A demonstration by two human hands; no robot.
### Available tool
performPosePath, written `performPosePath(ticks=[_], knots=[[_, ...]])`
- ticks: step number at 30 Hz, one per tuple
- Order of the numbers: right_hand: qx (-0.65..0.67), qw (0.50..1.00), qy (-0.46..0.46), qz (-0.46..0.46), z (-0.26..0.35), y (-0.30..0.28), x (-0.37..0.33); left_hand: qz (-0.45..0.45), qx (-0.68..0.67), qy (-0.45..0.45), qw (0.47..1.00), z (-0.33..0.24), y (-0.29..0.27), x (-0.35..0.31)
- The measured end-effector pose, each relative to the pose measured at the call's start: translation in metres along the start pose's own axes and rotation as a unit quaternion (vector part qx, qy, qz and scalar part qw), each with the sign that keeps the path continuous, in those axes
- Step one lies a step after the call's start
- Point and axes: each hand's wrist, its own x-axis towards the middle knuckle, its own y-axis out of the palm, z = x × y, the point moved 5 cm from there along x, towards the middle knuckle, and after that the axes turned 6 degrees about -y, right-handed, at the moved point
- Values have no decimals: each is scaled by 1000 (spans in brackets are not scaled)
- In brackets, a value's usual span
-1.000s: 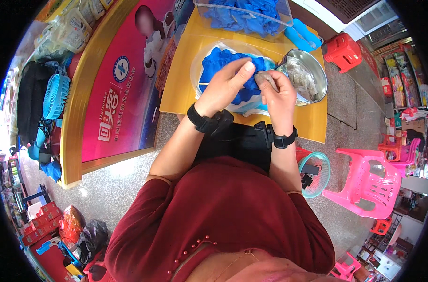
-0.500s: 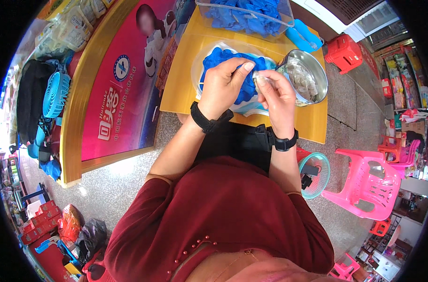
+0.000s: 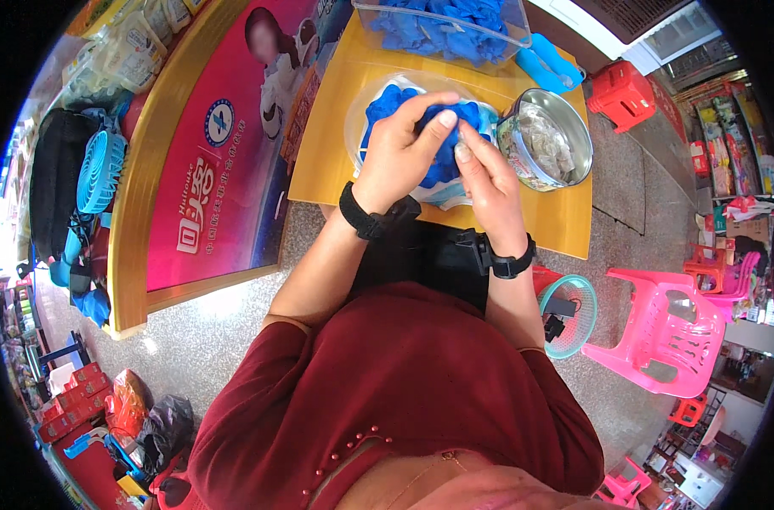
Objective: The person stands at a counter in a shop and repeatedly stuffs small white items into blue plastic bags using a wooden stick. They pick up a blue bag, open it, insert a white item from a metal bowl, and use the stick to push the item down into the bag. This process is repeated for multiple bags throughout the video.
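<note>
Both my hands meet over a round, pale translucent basin [image 3: 353, 127] on a small wooden table. It is filled with bunched, bright blue, soft-looking pieces [image 3: 382, 109], whose exact kind I cannot tell. My left hand [image 3: 397, 155] has its thumb and fingers closed on one blue piece at the basin's middle. My right hand [image 3: 490, 176] comes in from the right, thumb and forefinger pinched together against that piece. What sits between the right fingertips is hidden. Beside the right hand stands an open round tin [image 3: 586, 155] holding small whitish clear packets [image 3: 547, 140].
A clear plastic bin [image 3: 513, 36] of blue pieces stands at the table's [image 3: 565, 229] far edge, with a light blue object [image 3: 550, 66] beside it. A wooden-edged counter [image 3: 132, 255] rises at left. At right are a pink chair [image 3: 659, 331], a green basket [image 3: 581, 319] and red stools [image 3: 622, 95].
My right fingers have moved slightly left, in against the blue piece. The small whitish packet that showed between them earlier is out of sight.
</note>
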Motion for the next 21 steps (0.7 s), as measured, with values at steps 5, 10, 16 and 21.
performPosePath(ticks=[5, 10, 16, 21], knots=[[127, 987, 98, -4, 5, -1, -3, 53, 48, -77, 994, 0, -8, 0], [169, 981, 87, -27, 6, -1, 0, 28, 97, -24, 995, -6, -12, 2], [107, 990, 85, -17, -7, -8, 0, 25, 125, -5, 992, -11, -6, -1], [-14, 996, -68, -63, 1, -10, 3, 54, 83, 14, 995, -3, 6, -5]])
